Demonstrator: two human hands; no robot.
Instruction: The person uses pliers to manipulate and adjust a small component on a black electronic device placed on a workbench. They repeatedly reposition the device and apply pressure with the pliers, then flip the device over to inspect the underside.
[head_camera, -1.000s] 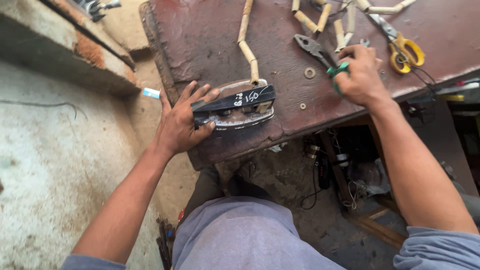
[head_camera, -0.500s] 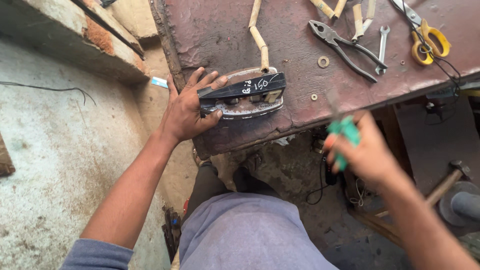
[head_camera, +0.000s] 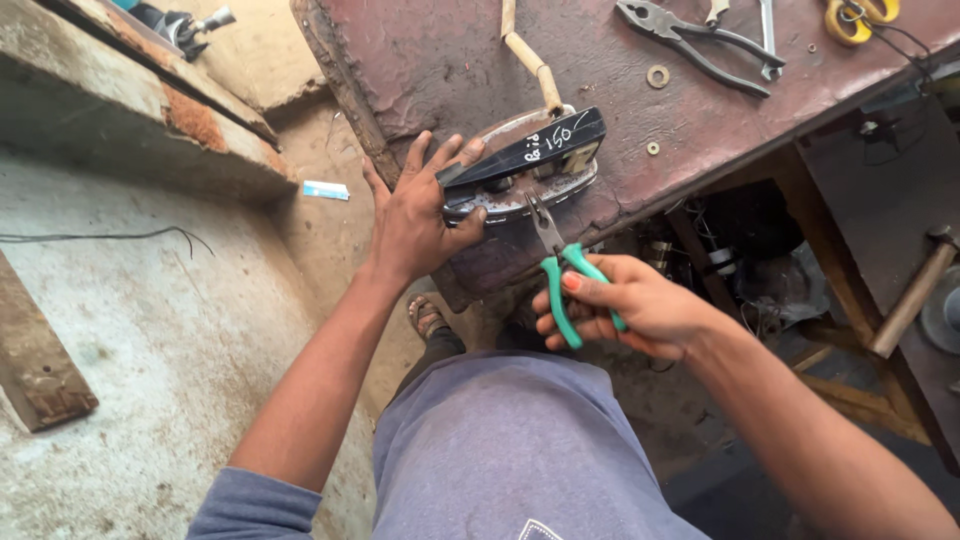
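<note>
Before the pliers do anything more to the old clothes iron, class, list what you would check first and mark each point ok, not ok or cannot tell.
1. Iron held down: ok, the left hand grips its rear end on the bench.
2. Iron fully supported: not ok, it sits at the bench edge.
3. Pliers firmly held: ok, the right hand wraps both green handles.
4. Plier tips on the part: cannot tell, they reach the iron's side, but the contact is too small to see.
5. Left fingers away from the tips: ok, apart.
</note>
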